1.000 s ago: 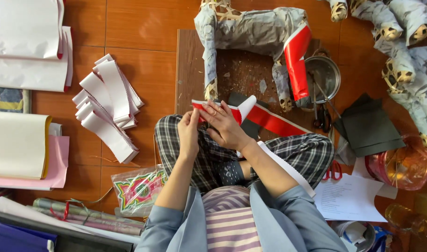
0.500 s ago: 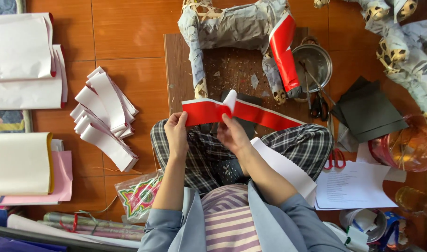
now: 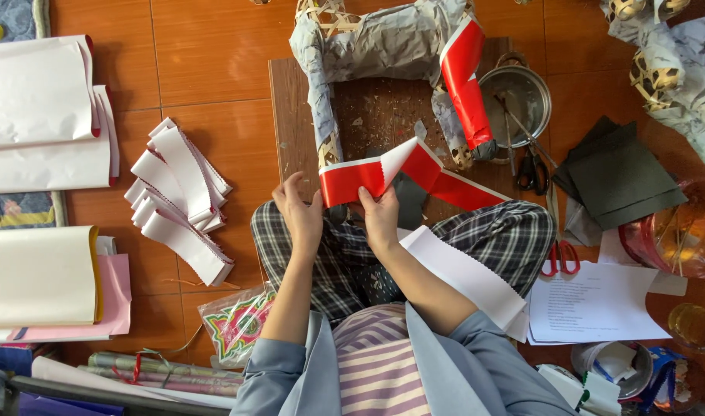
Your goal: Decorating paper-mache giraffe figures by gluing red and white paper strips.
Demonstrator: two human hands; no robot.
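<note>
Paper strips (image 3: 181, 196) lie left of the board (image 3: 291, 115), scissors (image 3: 531, 171) right.

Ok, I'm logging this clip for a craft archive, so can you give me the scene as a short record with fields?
setting: tiled floor, wooden board
left hand: grip on left end of red paper strip
right hand: grip on the strip near its fold
ahead: paper-covered bamboo frame
left side: pile of white strips
right side: metal pot, black scissors

A red strip (image 3: 368, 179) with a white underside is held above dark plaid trousers (image 3: 506, 235). White strips (image 3: 181, 196) are seen left of the trousers, black sheets (image 3: 618, 176) to the right.
</note>
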